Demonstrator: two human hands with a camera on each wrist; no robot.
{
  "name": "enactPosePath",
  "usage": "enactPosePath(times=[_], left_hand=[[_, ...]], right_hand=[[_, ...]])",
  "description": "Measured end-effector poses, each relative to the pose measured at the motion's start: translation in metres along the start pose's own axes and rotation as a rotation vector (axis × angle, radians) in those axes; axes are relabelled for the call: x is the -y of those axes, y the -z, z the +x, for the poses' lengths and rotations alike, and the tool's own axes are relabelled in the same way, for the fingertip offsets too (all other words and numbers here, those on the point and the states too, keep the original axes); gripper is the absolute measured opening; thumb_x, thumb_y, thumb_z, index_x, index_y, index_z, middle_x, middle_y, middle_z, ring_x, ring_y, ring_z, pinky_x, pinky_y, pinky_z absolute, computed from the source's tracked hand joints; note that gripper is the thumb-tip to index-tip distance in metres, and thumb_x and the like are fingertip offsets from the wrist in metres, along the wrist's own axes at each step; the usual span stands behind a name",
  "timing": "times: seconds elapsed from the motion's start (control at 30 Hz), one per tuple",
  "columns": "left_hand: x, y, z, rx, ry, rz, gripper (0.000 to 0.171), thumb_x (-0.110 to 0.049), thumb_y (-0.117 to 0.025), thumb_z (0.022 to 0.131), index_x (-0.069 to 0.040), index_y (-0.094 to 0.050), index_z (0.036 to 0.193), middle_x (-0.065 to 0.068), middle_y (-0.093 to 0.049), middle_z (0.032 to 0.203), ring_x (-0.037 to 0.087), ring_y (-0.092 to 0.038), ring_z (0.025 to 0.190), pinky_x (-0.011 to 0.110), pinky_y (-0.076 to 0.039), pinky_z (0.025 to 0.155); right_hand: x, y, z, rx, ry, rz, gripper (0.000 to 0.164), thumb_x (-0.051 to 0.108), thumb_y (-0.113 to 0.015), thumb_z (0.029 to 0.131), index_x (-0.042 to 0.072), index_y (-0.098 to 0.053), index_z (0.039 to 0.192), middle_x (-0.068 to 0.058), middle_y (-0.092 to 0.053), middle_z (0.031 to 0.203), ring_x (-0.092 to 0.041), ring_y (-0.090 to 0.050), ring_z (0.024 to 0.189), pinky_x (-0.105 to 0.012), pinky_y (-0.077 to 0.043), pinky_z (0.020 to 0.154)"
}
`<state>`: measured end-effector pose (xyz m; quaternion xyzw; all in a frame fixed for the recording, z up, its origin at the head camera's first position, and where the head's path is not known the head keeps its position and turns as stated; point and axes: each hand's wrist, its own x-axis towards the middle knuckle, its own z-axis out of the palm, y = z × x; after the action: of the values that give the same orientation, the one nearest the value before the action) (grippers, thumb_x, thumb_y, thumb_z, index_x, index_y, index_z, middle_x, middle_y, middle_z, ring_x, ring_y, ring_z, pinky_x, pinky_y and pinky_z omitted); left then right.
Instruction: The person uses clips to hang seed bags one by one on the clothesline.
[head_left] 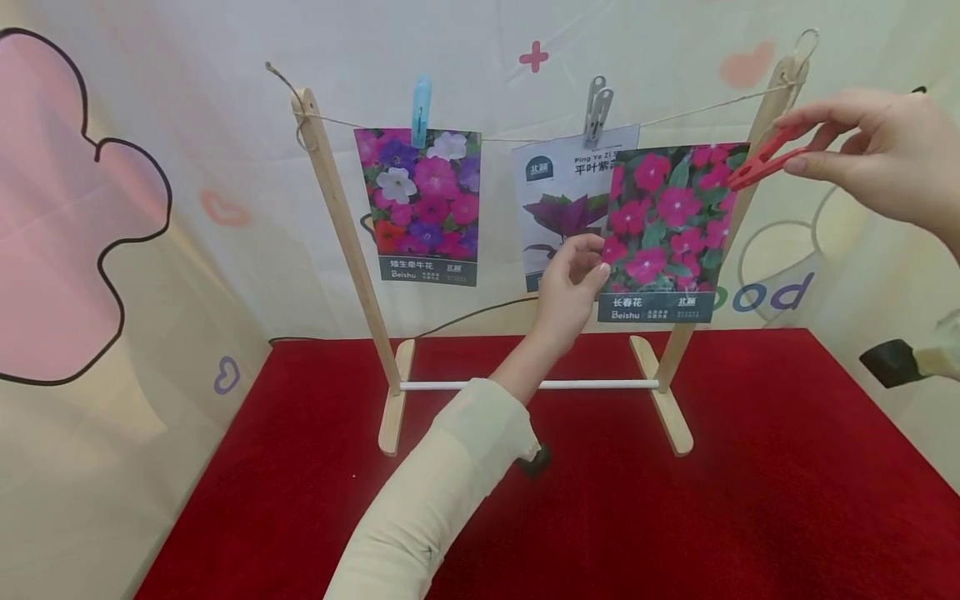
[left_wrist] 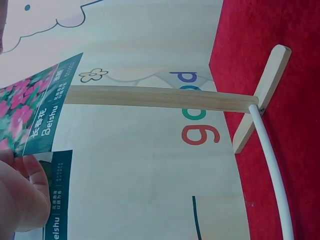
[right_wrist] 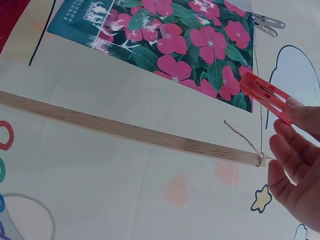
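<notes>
My left hand (head_left: 570, 283) pinches the left edge of a seed packet (head_left: 667, 221) printed with pink flowers, low on its side. In the left wrist view, my thumb and fingers (left_wrist: 31, 172) meet at that packet's lower corner. My right hand (head_left: 877, 154) pinches a red clothespin (head_left: 765, 162) by its handle ends. The clothespin's nose overlaps the packet's upper right edge, as the right wrist view also shows. Behind the left hand, a white packet with a purple plant (head_left: 558, 208) hangs from the twine (head_left: 705, 107) under grey clothespins (head_left: 597, 112).
A packet of mixed petunias (head_left: 427, 200) hangs at left under a blue clothespin (head_left: 422, 108). The twine is tied between two wooden posts (head_left: 348, 242), joined low down by a white rod (head_left: 600, 384). The stand rests on a red cloth (head_left: 600, 517) before a patterned curtain (head_left: 510, 42).
</notes>
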<state>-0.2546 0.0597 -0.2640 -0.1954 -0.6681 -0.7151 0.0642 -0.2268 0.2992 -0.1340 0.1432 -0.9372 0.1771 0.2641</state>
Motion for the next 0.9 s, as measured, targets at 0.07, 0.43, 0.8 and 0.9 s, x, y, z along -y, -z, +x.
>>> enactPosePath(times=[0.07,0.43,0.8,0.9], left_hand=[[0.004,-0.001,0.005,-0.001,-0.003,-0.004,0.027,-0.003,-0.051,0.087,-0.007,-0.050,0.113,0.014,-0.055,0.102,0.006,-0.049,0.081,0.016,-0.045,0.066],[0.013,-0.010,0.020,-0.008,-0.018,-0.008,0.025,-0.008,-0.051,0.088,-0.014,-0.050,0.112,0.005,-0.054,0.099,0.007,-0.051,0.086,0.018,-0.048,0.069],[-0.012,-0.016,0.014,-0.077,0.009,-0.071,0.025,0.000,-0.050,0.087,-0.005,-0.052,0.111,0.005,-0.051,0.092,0.003,-0.046,0.080,0.014,-0.042,0.061],[-0.015,-0.017,0.012,-0.080,0.006,-0.072,0.025,0.000,-0.050,0.087,-0.005,-0.051,0.111,0.007,-0.051,0.093,0.002,-0.046,0.079,0.014,-0.043,0.062]], right_hand=[[0.001,0.002,0.003,-0.013,0.000,0.012,0.035,0.012,-0.057,0.085,0.002,-0.053,0.118,0.029,-0.039,0.078,0.006,-0.038,0.064,-0.003,-0.033,0.051],[0.007,0.011,0.015,-0.062,-0.015,0.022,0.036,0.012,-0.055,0.085,0.000,-0.052,0.119,0.029,-0.037,0.081,0.008,-0.035,0.071,0.000,-0.030,0.054],[0.016,0.020,0.025,-0.065,-0.055,-0.005,0.035,0.010,-0.050,0.088,0.003,-0.051,0.122,0.025,-0.034,0.080,0.004,-0.032,0.069,-0.003,-0.030,0.049],[0.020,0.021,0.028,-0.075,-0.045,-0.061,0.032,0.010,-0.050,0.088,0.003,-0.053,0.119,0.022,-0.033,0.080,0.004,-0.030,0.069,-0.002,-0.028,0.050]])
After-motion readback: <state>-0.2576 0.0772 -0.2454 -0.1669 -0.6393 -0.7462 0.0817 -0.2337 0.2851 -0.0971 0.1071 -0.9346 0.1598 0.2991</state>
